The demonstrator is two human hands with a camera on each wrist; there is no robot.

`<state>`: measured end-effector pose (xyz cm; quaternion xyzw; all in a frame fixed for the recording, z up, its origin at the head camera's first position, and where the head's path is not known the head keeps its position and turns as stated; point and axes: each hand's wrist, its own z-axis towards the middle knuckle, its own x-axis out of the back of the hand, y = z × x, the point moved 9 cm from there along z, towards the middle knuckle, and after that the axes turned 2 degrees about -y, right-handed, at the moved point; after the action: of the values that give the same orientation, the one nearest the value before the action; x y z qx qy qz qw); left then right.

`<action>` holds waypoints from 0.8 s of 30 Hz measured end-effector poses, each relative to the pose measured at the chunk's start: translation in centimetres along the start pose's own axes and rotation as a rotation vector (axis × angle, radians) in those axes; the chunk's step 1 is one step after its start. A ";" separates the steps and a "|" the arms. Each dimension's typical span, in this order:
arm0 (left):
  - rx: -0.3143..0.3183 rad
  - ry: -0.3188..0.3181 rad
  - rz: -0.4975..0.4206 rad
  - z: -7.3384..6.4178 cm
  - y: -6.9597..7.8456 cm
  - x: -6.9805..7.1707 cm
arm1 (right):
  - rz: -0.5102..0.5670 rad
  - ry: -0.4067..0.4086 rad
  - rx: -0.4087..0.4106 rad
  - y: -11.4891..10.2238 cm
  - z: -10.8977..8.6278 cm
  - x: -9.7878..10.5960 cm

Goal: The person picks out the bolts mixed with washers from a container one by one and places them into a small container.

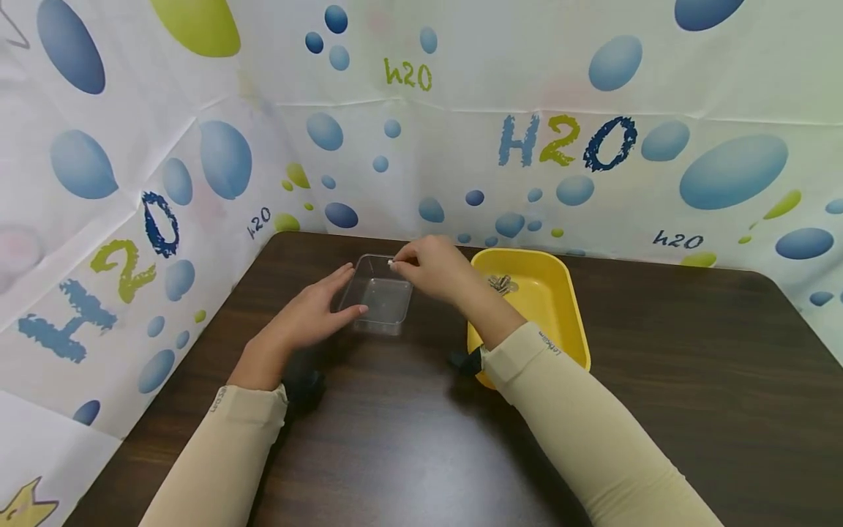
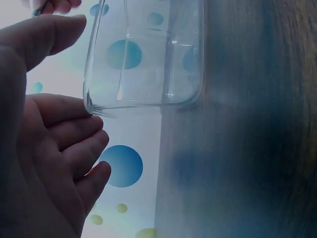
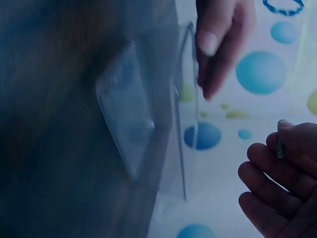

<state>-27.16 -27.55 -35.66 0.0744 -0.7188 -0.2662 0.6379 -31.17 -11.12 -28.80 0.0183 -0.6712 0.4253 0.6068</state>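
A clear plastic box (image 1: pixel 382 300) stands on the dark table toward the back. Along its left side lies my left hand (image 1: pixel 306 311), thumb spread from fairly straight fingers. In the left wrist view the fingertips (image 2: pixel 94 124) reach the box's rim at one corner, and the palm holds nothing. My right hand (image 1: pixel 435 267) is above the box's far right corner. Between thumb and index finger it pinches a small, slim metal piece (image 3: pixel 281 144), silvery and rod-like; its exact kind I cannot tell.
A yellow tray (image 1: pixel 543 285) sits right of the box, partly behind the right forearm. Several small shiny metal pieces (image 1: pixel 503 284) lie in its far left part. Behind the brown table (image 1: pixel 691 380) hangs a white sheet (image 1: pixel 461 80) printed with blue drops.
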 end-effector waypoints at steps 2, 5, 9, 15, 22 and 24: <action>-0.010 -0.013 -0.003 0.0 0.0 -0.2 | -0.007 0.002 0.014 -0.7 0.1 -0.9; -0.022 -0.026 -0.001 0.1 0.0 -0.4 | -0.005 0.007 0.014 -1.3 0.2 -2.1; -0.018 -0.025 -0.003 0.1 -0.2 -0.6 | 0.025 0.011 -0.025 -1.6 0.2 -3.7; -0.011 -0.037 -0.018 0.2 -0.3 -0.9 | 0.028 -0.019 -0.072 -1.6 0.2 -5.4; -0.008 -0.048 -0.025 0.1 -0.4 -0.9 | -0.051 -0.096 -0.083 -1.7 0.6 -7.2; -0.010 -0.047 -0.028 0.1 -0.5 -0.9 | -0.071 -0.106 -0.092 -1.8 0.7 -7.6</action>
<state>-27.25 -27.53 -36.65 0.0752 -0.7312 -0.2804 0.6173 -28.75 -16.39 -34.08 0.0368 -0.7200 0.3708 0.5855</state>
